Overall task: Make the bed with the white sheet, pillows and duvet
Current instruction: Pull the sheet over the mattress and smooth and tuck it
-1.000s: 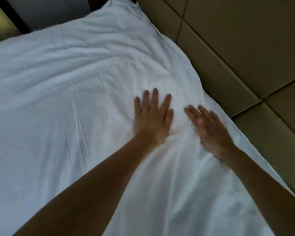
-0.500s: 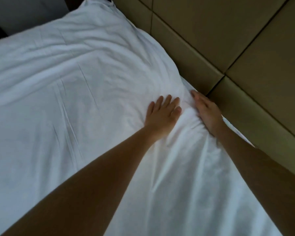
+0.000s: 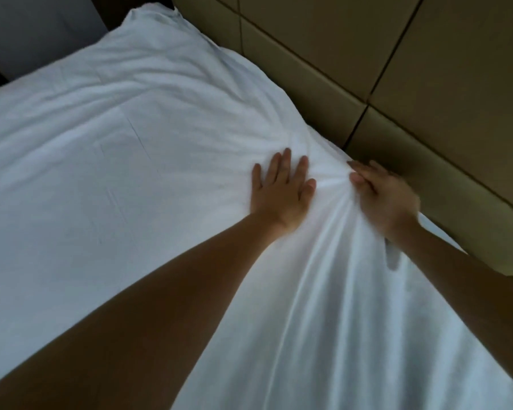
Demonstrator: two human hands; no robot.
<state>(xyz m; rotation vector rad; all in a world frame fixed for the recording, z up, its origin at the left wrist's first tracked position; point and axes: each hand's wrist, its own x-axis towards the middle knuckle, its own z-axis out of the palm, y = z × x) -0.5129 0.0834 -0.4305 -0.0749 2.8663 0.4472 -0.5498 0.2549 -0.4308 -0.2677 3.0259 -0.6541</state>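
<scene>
A white sheet [image 3: 107, 149] covers the bed and fills most of the view, with its far corner [image 3: 151, 16] bunched at the top. My left hand [image 3: 282, 193] lies flat on it, fingers straight and spread, pressing down. My right hand [image 3: 382, 196] is at the sheet's right edge, against the padded wall panel. Its thumb and fingers pinch the cloth there. Tight folds [image 3: 332, 232] fan out from that spot toward me. No pillow shows apart from the sheet.
Tan padded panels [image 3: 427, 69] with dark seams run along the right side of the bed, close against its edge. A dark grey surface [image 3: 42, 31] lies beyond the bed's far corner at the upper left.
Both hands slid across the sheet toward the padded panels. My right hand went from lying flat to pinching the sheet's edge, and folds gathered between the hands.
</scene>
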